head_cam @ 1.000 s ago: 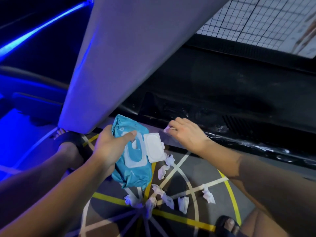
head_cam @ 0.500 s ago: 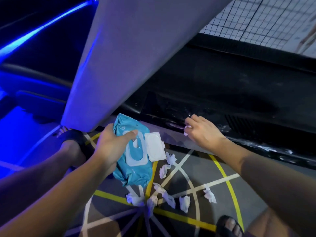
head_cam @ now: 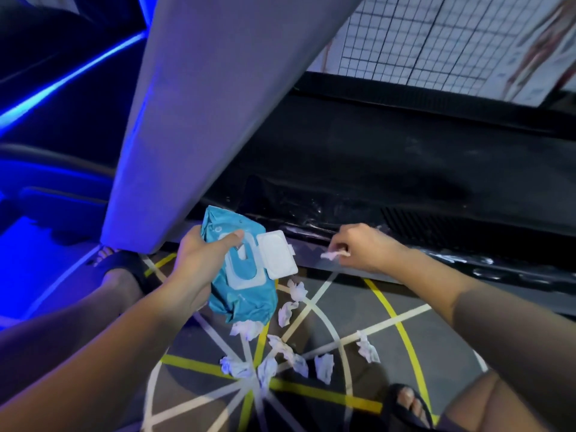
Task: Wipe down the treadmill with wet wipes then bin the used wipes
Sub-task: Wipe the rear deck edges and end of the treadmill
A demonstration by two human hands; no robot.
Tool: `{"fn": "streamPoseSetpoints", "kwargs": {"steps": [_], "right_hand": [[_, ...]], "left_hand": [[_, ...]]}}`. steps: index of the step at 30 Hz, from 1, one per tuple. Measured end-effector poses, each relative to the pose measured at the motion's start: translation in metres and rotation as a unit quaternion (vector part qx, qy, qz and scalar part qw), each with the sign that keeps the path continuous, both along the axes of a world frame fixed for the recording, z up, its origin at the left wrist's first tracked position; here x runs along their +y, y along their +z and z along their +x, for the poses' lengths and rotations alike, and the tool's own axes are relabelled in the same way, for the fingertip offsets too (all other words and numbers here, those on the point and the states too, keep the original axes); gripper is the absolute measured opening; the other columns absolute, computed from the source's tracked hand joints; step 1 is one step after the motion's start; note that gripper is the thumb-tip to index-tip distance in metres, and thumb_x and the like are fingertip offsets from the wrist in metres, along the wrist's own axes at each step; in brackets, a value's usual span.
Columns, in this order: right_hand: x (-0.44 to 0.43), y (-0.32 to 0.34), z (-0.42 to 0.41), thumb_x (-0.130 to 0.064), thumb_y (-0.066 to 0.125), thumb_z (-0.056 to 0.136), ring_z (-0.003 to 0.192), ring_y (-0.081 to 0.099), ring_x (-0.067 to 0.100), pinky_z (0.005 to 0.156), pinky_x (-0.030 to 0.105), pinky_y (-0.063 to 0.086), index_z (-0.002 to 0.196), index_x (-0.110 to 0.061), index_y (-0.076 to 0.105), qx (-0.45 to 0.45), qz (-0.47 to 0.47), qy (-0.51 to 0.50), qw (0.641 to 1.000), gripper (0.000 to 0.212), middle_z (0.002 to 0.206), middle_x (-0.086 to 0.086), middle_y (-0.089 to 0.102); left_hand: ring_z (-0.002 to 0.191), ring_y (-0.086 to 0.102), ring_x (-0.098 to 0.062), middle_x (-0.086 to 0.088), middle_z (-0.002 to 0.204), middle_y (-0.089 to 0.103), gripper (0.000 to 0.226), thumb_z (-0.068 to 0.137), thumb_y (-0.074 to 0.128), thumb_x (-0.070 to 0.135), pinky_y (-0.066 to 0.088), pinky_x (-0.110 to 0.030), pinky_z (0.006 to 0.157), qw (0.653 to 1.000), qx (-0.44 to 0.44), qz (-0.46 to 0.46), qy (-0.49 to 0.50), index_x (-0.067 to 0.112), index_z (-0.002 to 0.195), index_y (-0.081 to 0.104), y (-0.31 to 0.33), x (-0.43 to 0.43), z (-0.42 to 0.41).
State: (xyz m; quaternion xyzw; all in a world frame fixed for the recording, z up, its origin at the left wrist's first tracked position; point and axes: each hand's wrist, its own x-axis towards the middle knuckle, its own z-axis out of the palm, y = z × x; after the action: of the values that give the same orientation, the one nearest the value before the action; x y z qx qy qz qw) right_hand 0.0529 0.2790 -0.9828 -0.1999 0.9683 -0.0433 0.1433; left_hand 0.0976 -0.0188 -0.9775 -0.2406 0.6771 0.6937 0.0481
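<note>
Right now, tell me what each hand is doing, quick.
Left hand: closed on the wet wipes pack, whose lid is flipped open.
Right hand: fingers pinch a crumpled wipe beside the treadmill's black edge.

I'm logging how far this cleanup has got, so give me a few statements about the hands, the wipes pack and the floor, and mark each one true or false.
1. The left hand holds the blue wipes pack. True.
2. The pack's lid is closed. False: the white lid is flipped open to the side.
3. The right hand is empty. False: it pinches a small crumpled wipe next to the lower edge of the treadmill.
4. Several crumpled wipes lie on the floor, not in a bin. True.
</note>
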Motion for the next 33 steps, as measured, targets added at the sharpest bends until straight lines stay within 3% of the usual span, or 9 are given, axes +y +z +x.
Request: {"fn": "streamPoseSetpoints", "kwargs": {"steps": [3,6,11,14,19,22,26,30,33], "right_hand": [[-0.006,0.011,0.01,-0.04,0.067,0.089,0.105,0.062,0.018,0.087,0.036,0.053,0.113,-0.029,0.071,-0.046,0.024,0.016,0.999,0.027,0.111,-0.006,0.064],[-0.011,0.036,0.019,-0.043,0.064,0.094,0.11,0.06,0.018,0.09,0.036,0.052,0.122,-0.029,0.067,-0.023,0.026,0.022,0.999,0.032,0.118,-0.005,0.064],[-0.033,0.091,0.038,-0.038,0.06,0.094,0.082,0.063,0.012,0.077,0.039,0.055,0.104,-0.03,0.072,0.121,-0.172,0.042,0.977,0.017,0.092,-0.01,0.069],[-0.049,0.118,0.052,-0.038,0.06,0.095,0.079,0.064,0.007,0.075,0.033,0.055,0.106,-0.031,0.073,0.126,-0.283,0.071,0.948,0.018,0.09,-0.011,0.069],[-0.086,0.136,0.057,-0.036,0.066,0.092,0.079,0.064,0.001,0.076,0.021,0.052,0.107,-0.028,0.074,0.11,-0.353,0.155,0.916,0.018,0.092,-0.01,0.072],[-0.097,0.144,0.053,-0.021,0.072,0.089,0.075,0.06,0.002,0.072,0.019,0.049,0.1,-0.024,0.074,0.15,-0.377,0.152,0.901,0.012,0.086,-0.01,0.069],[-0.106,0.141,0.043,-0.017,0.075,0.086,0.076,0.051,0.001,0.072,0.017,0.046,0.098,-0.018,0.075,0.18,-0.353,0.139,0.907,0.012,0.084,-0.012,0.06],[-0.117,0.123,0.038,-0.014,0.078,0.082,0.071,0.052,0.005,0.071,0.037,0.055,0.089,-0.015,0.072,0.169,-0.33,0.133,0.919,0.008,0.084,-0.004,0.062],[-0.115,0.119,0.034,-0.018,0.078,0.083,0.075,0.057,0.009,0.074,0.041,0.056,0.089,-0.017,0.074,0.151,-0.318,0.111,0.929,0.008,0.089,-0.004,0.062]], "left_hand": [[0.084,0.08,-0.028,-0.01,0.093,0.081,0.028,0.089,0.084,0.019,0.065,-0.044,0.076,1.0,0.009,0.006,0.007,0.006,0.109,0.07,0.01,0.006,0.001],[0.089,0.08,-0.03,-0.011,0.096,0.081,0.023,0.09,0.084,0.02,0.065,-0.048,0.082,1.0,0.024,0.006,0.004,0.009,0.106,0.071,0.027,0.01,0.007],[0.096,0.078,-0.036,-0.016,0.104,0.08,0.038,0.088,0.086,0.022,0.062,-0.057,0.09,0.998,0.054,-0.009,-0.002,0.002,0.117,0.07,0.06,0.005,0.022],[0.096,0.077,-0.04,-0.019,0.103,0.08,0.036,0.087,0.086,0.02,0.06,-0.062,0.092,0.998,0.061,0.002,-0.001,0.001,0.114,0.072,0.08,0.002,0.028],[0.084,0.077,-0.033,-0.025,0.104,0.078,0.023,0.092,0.078,0.009,0.065,-0.043,0.072,0.996,0.074,0.032,-0.05,-0.003,0.112,0.075,0.12,0.021,0.031],[0.087,0.076,-0.033,-0.025,0.105,0.078,0.021,0.096,0.074,0.009,0.066,-0.041,0.074,0.992,0.097,0.049,-0.066,-0.003,0.113,0.075,0.141,0.027,0.031],[0.086,0.078,-0.031,-0.022,0.101,0.079,0.019,0.095,0.076,0.013,0.066,-0.039,0.072,0.993,0.086,0.068,-0.038,0.001,0.109,0.077,0.138,0.017,0.026],[0.084,0.079,-0.032,-0.021,0.097,0.08,0.021,0.093,0.079,0.015,0.067,-0.039,0.068,0.996,0.065,0.056,-0.014,-0.001,0.107,0.077,0.124,0.017,0.022],[0.088,0.08,-0.032,-0.017,0.094,0.08,0.025,0.09,0.083,0.022,0.067,-0.039,0.073,0.997,0.046,0.057,0.001,0.003,0.105,0.078,0.115,0.019,0.016]]}}
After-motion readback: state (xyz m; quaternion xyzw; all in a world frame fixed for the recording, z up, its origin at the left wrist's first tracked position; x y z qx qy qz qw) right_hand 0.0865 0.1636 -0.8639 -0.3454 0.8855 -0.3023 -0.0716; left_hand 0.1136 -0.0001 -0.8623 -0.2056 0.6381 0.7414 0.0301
